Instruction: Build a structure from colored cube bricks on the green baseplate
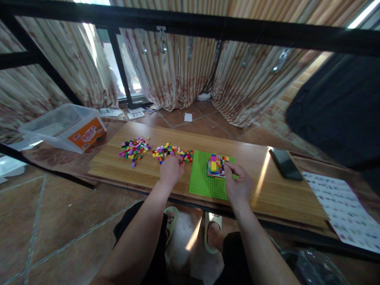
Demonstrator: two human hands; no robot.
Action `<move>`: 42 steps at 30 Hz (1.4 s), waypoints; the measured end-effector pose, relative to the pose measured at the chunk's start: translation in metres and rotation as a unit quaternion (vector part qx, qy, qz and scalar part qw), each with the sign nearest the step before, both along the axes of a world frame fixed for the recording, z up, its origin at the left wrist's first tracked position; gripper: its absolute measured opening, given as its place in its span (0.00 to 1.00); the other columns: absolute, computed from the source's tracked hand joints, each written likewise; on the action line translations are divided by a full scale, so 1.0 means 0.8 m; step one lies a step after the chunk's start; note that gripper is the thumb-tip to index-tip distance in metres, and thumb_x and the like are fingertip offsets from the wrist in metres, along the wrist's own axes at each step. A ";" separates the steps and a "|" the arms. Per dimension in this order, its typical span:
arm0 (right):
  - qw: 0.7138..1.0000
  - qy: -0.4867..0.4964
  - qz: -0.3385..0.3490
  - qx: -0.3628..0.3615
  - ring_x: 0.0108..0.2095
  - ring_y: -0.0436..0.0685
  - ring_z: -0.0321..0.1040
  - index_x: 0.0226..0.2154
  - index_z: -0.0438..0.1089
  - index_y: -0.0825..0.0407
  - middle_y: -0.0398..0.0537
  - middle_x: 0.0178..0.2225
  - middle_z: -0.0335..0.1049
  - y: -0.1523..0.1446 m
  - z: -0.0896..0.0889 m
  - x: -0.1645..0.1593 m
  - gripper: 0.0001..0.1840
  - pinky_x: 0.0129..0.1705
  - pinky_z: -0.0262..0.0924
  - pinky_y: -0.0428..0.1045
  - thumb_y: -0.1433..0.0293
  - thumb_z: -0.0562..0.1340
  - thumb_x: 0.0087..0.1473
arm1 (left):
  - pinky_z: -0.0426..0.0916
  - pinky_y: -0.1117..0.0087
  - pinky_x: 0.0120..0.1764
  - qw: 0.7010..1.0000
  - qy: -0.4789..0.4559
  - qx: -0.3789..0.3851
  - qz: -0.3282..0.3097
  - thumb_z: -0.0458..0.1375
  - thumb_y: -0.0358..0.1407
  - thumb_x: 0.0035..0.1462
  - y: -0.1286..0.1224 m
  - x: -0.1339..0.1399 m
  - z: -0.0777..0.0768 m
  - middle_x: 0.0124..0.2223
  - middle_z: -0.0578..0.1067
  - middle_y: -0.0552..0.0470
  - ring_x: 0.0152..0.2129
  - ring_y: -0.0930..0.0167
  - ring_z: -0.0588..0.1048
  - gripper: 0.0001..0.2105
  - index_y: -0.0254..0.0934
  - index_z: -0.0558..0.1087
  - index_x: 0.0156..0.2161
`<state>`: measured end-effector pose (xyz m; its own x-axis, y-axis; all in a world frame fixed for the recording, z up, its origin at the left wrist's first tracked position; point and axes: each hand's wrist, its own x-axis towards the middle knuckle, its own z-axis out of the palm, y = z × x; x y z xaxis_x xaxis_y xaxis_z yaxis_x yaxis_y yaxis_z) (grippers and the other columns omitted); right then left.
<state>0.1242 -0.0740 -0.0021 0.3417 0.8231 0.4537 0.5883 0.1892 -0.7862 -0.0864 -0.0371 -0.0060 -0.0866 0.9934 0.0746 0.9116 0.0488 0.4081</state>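
My left hand reaches into a loose pile of small coloured toy bricks. Its fingers are curled together at the pile's near side, and whatever they pinch is too small to make out. A green studded baseplate lies right of that pile. On it stands a low, layered block of multicoloured bricks, with a yellow piece on top at the left. At this build's right side is my right hand, thumb and forefinger pinched together against its edge. Those fingers hide anything they may hold.
A second brick pile lies farther left on the wooden board. Beyond it stands a clear plastic bin with an orange label. To the right are a black phone and a printed sheet. A dark metal bar crosses above.
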 end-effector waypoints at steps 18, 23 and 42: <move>0.999 0.038 0.009 0.012 0.32 0.55 0.71 0.33 0.77 0.51 0.49 0.32 0.77 -0.001 0.007 0.004 0.15 0.38 0.65 0.51 0.59 0.60 0.55 | 0.69 0.70 0.41 0.956 -0.194 0.174 -0.138 0.55 0.34 0.59 -0.007 0.042 0.018 0.39 0.74 0.49 0.32 0.72 0.72 0.05 0.37 0.74 0.37; 0.996 0.053 0.073 -0.012 0.32 0.54 0.70 0.35 0.77 0.50 0.48 0.34 0.77 -0.004 0.010 0.002 0.15 0.37 0.66 0.51 0.57 0.61 0.54 | 0.69 0.69 0.46 0.918 -0.271 0.184 -0.224 0.55 0.34 0.61 -0.022 0.078 0.031 0.43 0.74 0.48 0.42 0.70 0.73 0.07 0.38 0.74 0.40; 0.994 0.074 0.047 -0.068 0.30 0.55 0.71 0.31 0.77 0.51 0.49 0.31 0.78 0.009 -0.005 0.020 0.14 0.36 0.65 0.52 0.59 0.63 0.49 | 0.70 0.67 0.42 0.957 -0.255 0.099 -0.093 0.56 0.29 0.56 -0.013 0.091 0.016 0.41 0.76 0.48 0.30 0.72 0.74 0.08 0.35 0.74 0.41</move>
<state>0.1399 -0.0668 -0.0062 0.3145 0.9052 0.2858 0.4492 0.1233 -0.8849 -0.0139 -0.0474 0.0071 0.0148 0.9663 0.2571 0.5768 -0.2183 0.7872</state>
